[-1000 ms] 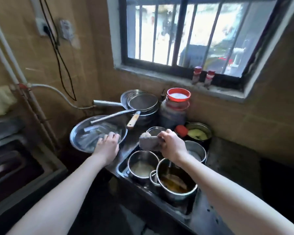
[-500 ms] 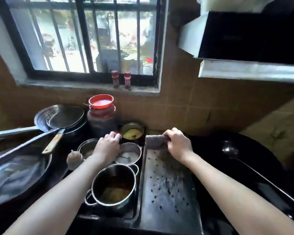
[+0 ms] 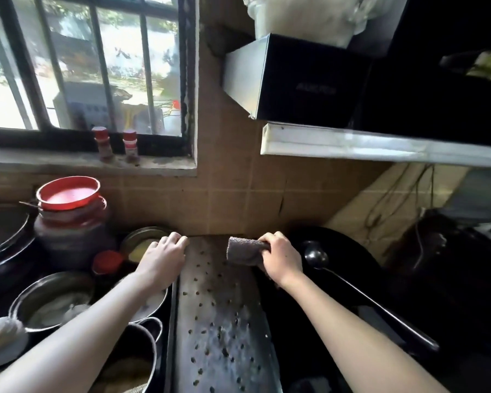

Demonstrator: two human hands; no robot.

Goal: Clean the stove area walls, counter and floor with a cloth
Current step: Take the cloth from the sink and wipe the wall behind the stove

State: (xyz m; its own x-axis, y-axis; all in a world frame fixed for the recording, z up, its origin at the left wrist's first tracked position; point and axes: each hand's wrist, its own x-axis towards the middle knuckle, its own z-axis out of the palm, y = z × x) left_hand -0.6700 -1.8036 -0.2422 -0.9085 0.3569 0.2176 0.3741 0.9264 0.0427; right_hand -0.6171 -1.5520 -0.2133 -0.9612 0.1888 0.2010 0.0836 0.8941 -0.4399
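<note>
A grey folded cloth [image 3: 244, 251] is gripped in my right hand [image 3: 281, 258], held at the far right corner of a perforated metal tray [image 3: 219, 321] that lies on the dark counter. My left hand [image 3: 165, 259] rests on the tray's far left corner, fingers curled over its edge. Behind the tray rises the brown tiled wall [image 3: 233, 194]. To the right sits a black wok [image 3: 352, 268] with a black ladle [image 3: 352, 285] lying in it.
Steel pots [image 3: 48, 302] with liquid crowd the left, beside a red-lidded jar [image 3: 68, 219] and a small red cap [image 3: 107, 262]. Two small bottles [image 3: 116, 146] stand on the window sill. A range hood [image 3: 352, 109] hangs at upper right. A white cloth bundle [image 3: 3, 338] lies at far left.
The view has swung right from the sink to the stove side. My right hand carried the cloth to the tray's right corner; my left hand moved from the pots to the tray's left corner.
</note>
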